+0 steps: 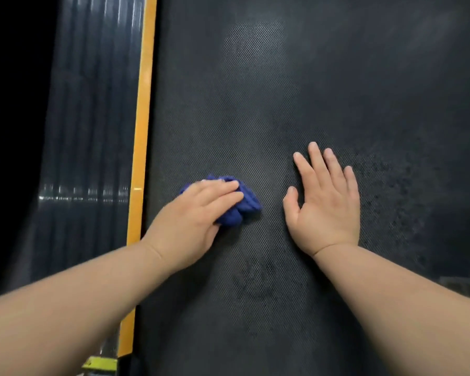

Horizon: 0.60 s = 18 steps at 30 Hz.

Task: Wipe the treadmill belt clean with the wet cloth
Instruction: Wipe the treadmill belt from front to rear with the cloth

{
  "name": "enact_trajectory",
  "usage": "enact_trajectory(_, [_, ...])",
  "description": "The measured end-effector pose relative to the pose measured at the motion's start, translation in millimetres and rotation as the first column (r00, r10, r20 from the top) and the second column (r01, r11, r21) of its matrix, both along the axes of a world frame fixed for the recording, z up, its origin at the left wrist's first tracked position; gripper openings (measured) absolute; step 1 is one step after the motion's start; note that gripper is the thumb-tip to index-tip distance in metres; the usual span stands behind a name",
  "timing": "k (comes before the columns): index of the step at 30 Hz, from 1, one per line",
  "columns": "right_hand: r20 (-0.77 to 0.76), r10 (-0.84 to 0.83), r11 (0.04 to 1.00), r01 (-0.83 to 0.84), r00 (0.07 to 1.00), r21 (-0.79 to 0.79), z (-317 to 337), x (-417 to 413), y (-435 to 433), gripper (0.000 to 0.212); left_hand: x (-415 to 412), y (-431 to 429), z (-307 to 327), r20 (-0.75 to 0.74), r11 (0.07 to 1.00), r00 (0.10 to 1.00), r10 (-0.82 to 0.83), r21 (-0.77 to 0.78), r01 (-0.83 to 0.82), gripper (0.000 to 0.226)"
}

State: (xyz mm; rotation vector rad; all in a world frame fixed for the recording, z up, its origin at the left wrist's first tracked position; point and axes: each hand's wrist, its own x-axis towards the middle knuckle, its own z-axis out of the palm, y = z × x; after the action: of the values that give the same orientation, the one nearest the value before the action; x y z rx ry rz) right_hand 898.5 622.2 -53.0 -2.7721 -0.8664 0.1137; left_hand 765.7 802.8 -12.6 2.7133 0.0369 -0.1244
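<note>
Blue crumpled cloth (243, 206), clamped in the grip of the left hand (193, 213), is rubbed over black textured treadmill belt (255, 104); right hand (324, 202) spread flat; smudged patches (385, 183) judged next.

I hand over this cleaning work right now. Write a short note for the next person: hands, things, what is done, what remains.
Left hand grips the bunched blue cloth, pressed on the black textured treadmill belt near its orange side strip.
Right hand lies flat on the belt, fingers spread, holding nothing.
Done: how much is wiped cannot be told.
Left: dark speckled patches right of the right hand and nearer the person; pale haze farther up.
</note>
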Motion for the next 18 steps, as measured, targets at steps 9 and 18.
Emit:
enact_trajectory(9, [0.015,0.003,1.0,-0.004,1.0,0.014,-3.0,-0.3,-0.1,0.057,52.2,-16.7,-24.1,0.076,0.918,0.914,0.398,-0.028,-0.397,0.036])
enact_trajectory(18, [-0.066,-0.013,0.992,0.022,0.998,0.126,14.4,20.0,-4.6,0.046,53.3,11.0,1.7,0.111,0.977,0.972,0.207,0.031,-0.211,0.047])
